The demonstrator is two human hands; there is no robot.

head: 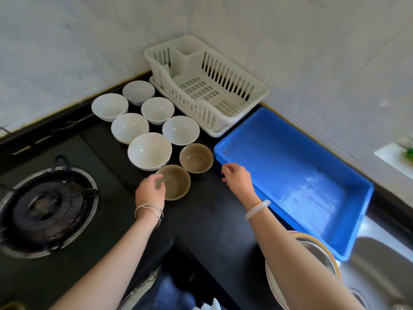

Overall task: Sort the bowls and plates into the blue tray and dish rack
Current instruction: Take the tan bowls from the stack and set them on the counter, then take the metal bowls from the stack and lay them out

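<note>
Barely started: blue tray and dish rack behind it were empty. Eight bowls sat left of the tray. Left hand gripped the nearest brown bowl; right hand loosely curled, empty.

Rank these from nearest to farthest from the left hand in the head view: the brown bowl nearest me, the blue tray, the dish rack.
1. Nearest brown bowl, at the left hand fingertips.
2. Blue tray, to the right.
3. Dish rack, back in the corner.

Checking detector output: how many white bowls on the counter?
6 round white ceramic bowls: back, far left, centre, middle left, by rack, largest nearest. None apparently hidden.
</note>
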